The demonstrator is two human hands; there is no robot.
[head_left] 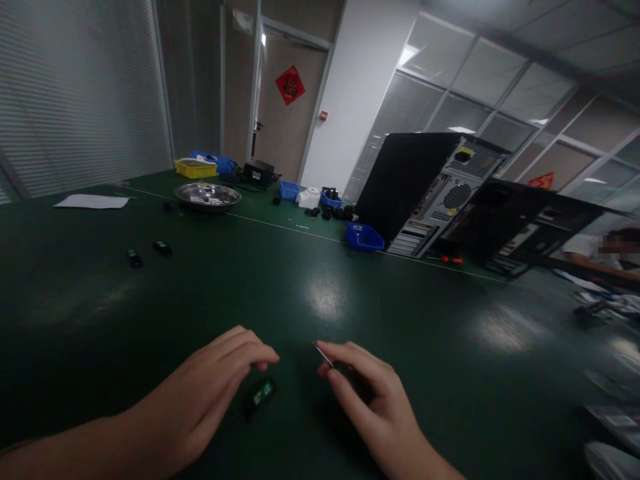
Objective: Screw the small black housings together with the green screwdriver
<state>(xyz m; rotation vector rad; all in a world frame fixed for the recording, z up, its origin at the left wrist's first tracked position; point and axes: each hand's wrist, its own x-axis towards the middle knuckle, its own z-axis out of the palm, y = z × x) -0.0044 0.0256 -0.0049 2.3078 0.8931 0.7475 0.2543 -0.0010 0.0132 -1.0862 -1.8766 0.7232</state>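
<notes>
My right hand (pixel 367 393) pinches a small thin flat piece (pixel 323 354) between thumb and fingertips. The piece is turned nearly edge-on, so I cannot make out its kind. My left hand (pixel 220 377) hovers above the table to the left, fingers stretched out and together, with nothing visible in it. Under its fingertips lies a small black device (pixel 261 397) with a green circuit board showing, slightly blurred. Two similar black devices, one (pixel 134 257) lying left of the other (pixel 162 248), rest farther off on the green table (pixel 280 287).
Along the back stand a shiny metal bowl (pixel 207 195), a yellow tray (pixel 195 169), a blue bin (pixel 365 237) and white paper (pixel 93 201). Two computer towers, one nearer (pixel 407 187) and one behind (pixel 520 227), stand at the right. A person (pixel 587 253) sits beyond them.
</notes>
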